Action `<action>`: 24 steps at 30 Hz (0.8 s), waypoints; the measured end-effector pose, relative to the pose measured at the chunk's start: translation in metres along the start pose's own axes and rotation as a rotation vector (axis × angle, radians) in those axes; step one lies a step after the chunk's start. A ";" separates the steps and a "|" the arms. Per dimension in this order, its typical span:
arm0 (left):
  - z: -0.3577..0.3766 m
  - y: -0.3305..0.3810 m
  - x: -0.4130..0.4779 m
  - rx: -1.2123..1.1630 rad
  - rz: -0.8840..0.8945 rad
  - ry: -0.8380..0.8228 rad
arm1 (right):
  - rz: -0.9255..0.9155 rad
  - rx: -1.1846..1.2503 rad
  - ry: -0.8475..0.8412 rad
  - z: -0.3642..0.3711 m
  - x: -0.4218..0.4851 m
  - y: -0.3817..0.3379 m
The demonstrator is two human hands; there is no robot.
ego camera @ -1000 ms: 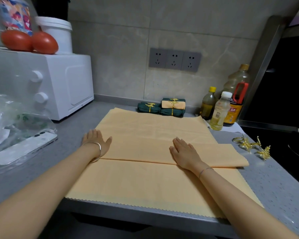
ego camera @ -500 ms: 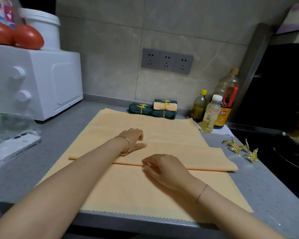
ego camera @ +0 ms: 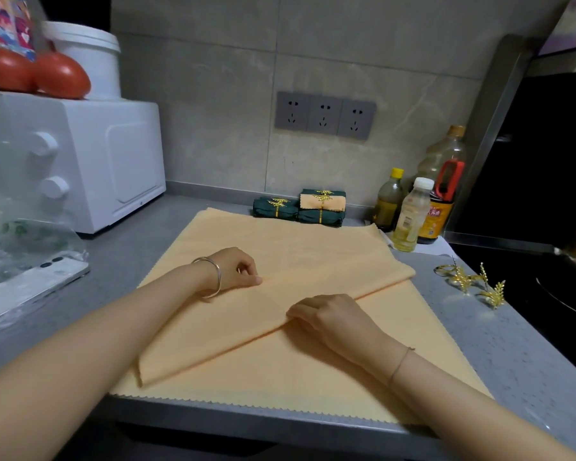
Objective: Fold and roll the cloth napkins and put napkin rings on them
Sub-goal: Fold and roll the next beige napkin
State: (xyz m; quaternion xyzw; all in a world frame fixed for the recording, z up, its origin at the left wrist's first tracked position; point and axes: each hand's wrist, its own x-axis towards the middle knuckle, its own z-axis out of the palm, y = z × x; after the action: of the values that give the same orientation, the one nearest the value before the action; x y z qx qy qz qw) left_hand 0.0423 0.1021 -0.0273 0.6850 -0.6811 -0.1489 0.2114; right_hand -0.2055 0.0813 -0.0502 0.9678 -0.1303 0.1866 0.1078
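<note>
Fold swings askew under two gripping hands

Orange napkin (ego camera: 316,371) lies spread over the grey counter (ego camera: 512,347), its zigzag front hem along the near edge. Its folded band (ego camera: 213,327) lay level across the cloth half a second ago. It now runs on a slant, from a low corner at near left up to a far corner at right, close to the gold napkin rings (ego camera: 473,282).

The left hand (ego camera: 235,267), a silver bangle (ego camera: 213,277) on its wrist, lay flat at the cloth's left border a second ago and stretched its fingers along the fold half a second ago. Now those fingers are curled in, and thumb and forefinger pinch the cloth at the band's far edge. The right hand (ego camera: 330,319) sits further right and nearer than before, at the band's near edge. Its fingers are bent over that edge and gripping it, as they were half a second ago.

Rolled napkins (ego camera: 321,207), green and orange with gold rings on them, are stacked against the back wall just behind the spread cloth, as before. The loose rings rest on the counter, apart from the cloth. Bottles (ego camera: 411,214) stand at back right, and a white oven (ego camera: 113,161) with tomatoes (ego camera: 60,74) on top stands at back left. A phone (ego camera: 30,287) lies on the counter at far left.
</note>
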 end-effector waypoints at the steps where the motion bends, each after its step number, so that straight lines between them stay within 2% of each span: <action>1: -0.001 0.004 -0.006 0.007 -0.004 -0.021 | 0.007 0.016 0.022 -0.006 -0.006 0.004; 5: 0.008 0.031 -0.027 -0.036 -0.008 -0.150 | 0.161 0.061 0.126 -0.023 -0.037 0.026; 9: 0.024 0.054 -0.031 -0.026 0.053 -0.167 | 0.262 0.062 0.103 -0.029 -0.060 0.041; 12: 0.029 0.053 -0.031 0.045 0.028 -0.153 | 0.154 0.021 0.039 -0.033 -0.069 0.031; 14: 0.031 0.052 -0.033 0.060 0.010 -0.086 | 0.047 0.006 0.005 -0.039 -0.077 0.018; 17: 0.039 0.065 -0.033 0.082 0.119 0.001 | -0.038 0.024 -0.021 -0.045 -0.087 0.000; 20: 0.051 0.086 -0.025 0.133 0.226 -0.173 | -0.065 0.137 -0.002 -0.044 -0.093 -0.007; 24: 0.065 0.095 -0.015 0.203 0.217 -0.339 | -0.013 0.353 0.067 -0.051 -0.094 -0.013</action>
State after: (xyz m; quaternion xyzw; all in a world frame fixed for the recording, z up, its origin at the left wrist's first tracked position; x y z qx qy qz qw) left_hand -0.0725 0.1127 -0.0379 0.5908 -0.7879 -0.1691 0.0389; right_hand -0.3036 0.1267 -0.0425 0.9658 -0.0857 0.2379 -0.0582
